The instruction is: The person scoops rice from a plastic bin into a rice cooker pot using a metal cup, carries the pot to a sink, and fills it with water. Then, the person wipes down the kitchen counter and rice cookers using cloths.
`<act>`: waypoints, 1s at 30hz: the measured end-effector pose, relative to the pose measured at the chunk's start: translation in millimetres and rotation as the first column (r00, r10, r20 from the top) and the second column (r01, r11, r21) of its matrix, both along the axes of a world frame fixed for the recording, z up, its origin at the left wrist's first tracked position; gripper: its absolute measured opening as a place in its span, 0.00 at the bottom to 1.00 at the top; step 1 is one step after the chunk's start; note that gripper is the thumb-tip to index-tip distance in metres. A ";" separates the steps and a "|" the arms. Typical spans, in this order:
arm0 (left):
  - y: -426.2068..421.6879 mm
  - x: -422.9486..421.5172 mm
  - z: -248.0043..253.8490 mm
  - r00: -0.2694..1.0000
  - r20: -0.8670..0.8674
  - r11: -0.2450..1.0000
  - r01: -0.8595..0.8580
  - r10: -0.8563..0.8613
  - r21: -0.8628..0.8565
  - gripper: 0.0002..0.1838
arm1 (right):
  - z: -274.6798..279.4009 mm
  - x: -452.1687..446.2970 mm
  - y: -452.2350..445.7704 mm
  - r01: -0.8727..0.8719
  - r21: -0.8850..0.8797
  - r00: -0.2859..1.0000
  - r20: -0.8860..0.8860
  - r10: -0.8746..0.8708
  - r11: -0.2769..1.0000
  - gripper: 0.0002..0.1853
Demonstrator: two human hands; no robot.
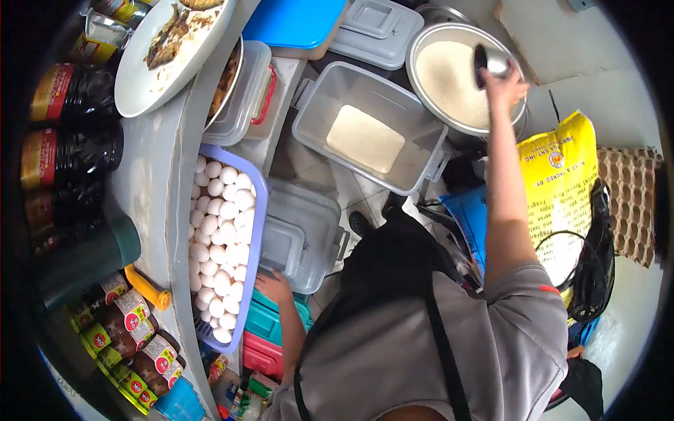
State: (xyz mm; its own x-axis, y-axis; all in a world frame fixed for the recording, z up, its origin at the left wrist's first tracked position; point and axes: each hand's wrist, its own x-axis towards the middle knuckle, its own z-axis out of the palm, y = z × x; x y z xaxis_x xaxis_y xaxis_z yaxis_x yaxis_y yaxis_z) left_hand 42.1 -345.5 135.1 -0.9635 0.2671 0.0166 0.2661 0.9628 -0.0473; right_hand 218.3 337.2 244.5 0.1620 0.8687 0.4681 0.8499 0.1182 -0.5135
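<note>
My right hand [507,90] is closed round a shiny metal cup [498,63], tilted with its dark mouth facing left. The cup is over a wide round metal pot [415,77] of pale grain that looks like rice [449,74]. Below it to the left stands a grey plastic bin [316,130] with a smaller layer of the same grain [365,139] on its floor. My left hand [275,286], fingers stretched out, is at the lower edge of a grey lid [281,238], beside a lilac basket [258,210] of white eggs [223,210].
A grey shelf [158,175] on the left bears a plate [130,91] with fried fish, dark bottles and jars. Other lidded tubs [295,21] stand at the back. On the right are a yellow sack [562,168] and stacked egg trays [625,203].
</note>
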 end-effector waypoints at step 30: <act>83.7 -31.2 -23.0 0.992 0.087 0.991 -0.076 0.086 -0.107 0.41 | -179.9 49.1 -262.8 -0.550 -0.809 0.767 -0.391 0.509 0.208 0.12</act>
